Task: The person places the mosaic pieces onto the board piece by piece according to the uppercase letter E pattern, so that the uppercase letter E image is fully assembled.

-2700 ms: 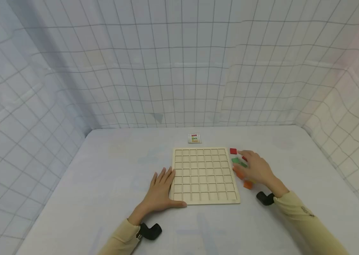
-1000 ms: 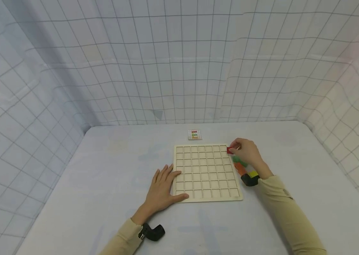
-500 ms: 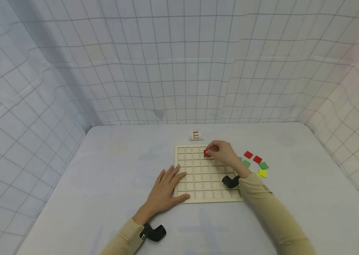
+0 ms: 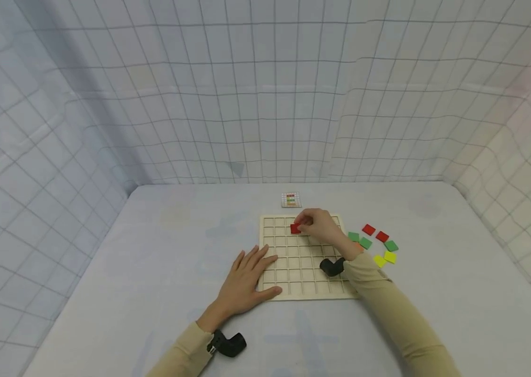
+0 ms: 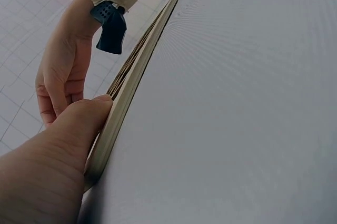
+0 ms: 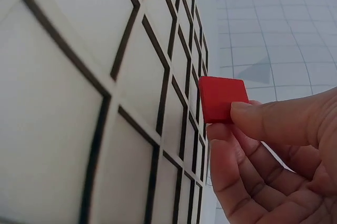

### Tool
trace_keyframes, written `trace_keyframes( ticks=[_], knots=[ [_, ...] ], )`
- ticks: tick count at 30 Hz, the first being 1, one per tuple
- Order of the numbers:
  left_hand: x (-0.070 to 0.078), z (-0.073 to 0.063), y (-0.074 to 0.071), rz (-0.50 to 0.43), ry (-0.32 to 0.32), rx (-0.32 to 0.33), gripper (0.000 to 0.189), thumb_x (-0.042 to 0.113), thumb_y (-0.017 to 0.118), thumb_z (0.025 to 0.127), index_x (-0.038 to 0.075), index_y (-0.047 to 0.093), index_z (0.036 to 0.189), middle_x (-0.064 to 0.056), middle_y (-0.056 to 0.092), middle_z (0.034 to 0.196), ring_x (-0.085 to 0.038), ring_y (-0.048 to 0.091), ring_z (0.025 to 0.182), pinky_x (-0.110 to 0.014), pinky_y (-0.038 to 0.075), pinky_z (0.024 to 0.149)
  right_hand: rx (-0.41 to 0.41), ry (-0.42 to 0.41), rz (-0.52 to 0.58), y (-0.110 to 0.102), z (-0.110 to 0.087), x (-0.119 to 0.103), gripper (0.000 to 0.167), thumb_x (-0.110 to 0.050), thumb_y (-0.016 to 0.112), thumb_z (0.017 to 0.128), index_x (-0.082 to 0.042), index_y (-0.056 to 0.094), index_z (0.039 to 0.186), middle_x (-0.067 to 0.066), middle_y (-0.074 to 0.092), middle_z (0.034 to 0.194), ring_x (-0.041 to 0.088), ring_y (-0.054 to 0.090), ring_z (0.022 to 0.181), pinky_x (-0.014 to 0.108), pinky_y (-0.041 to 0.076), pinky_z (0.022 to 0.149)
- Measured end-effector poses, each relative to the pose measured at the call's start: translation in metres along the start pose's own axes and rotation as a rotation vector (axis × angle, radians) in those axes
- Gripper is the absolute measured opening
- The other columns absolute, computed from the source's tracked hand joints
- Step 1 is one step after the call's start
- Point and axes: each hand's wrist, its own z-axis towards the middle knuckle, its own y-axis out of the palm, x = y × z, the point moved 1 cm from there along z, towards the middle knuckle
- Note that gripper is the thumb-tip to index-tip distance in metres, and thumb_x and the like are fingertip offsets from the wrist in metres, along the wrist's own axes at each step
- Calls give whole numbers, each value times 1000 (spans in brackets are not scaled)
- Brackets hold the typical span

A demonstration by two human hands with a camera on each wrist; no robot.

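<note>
A pale wooden grid board (image 4: pixel 300 288) lies on the table, its square cells framed by thin ridges. My right hand (image 4: pixel 320 229) is over the board's far rows and pinches a red square tile (image 4: pixel 295 229) between thumb and fingers. In the right wrist view the red tile (image 6: pixel 222 99) is held just off the grid, its face tilted. My left hand (image 4: pixel 243 283) rests at the board's left edge and near corner, fingers spread. The left wrist view shows its thumb (image 5: pixel 87 121) against the board's side (image 5: pixel 124 97).
Loose tiles lie right of the board: red tiles (image 4: pixel 368 229), green tiles (image 4: pixel 391 246), yellow tiles (image 4: pixel 390 256) and an orange one partly behind the right arm. A small printed pattern card (image 4: pixel 291 199) lies beyond the board's far edge. Gridded cloth walls (image 4: pixel 265 104) surround the table.
My right hand went to the tiles at the right, picked up a red one, and carried it left over the board's far rows. My left hand has stayed at the board's edge.
</note>
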Motion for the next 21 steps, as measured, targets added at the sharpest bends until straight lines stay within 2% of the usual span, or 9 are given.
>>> trace_keyframes(
  ticks=[6,11,21],
  knots=[
    [1,-1,2,-3,1,5,73,66,51,87,22,41,145,-6,28,153,-27,18,141,-49,7,112,-3,24,-8,7,3,-2,5,-3,68,85,-4,69,90,1,64,80,15,60,73,31,50,67],
    [1,-1,2,5,-4,9,73,66,50,87,23,40,145,-5,27,153,-27,18,141,-49,8,112,13,30,-57,10,4,-4,4,-6,69,85,-5,69,89,1,64,79,16,59,72,32,49,66],
    [1,0,0,5,3,17,73,65,51,87,22,42,144,-6,29,152,-28,19,141,-50,9,111,-9,54,-135,13,5,-4,10,-7,68,86,-8,70,96,4,62,95,16,56,74,31,46,60]
  ],
)
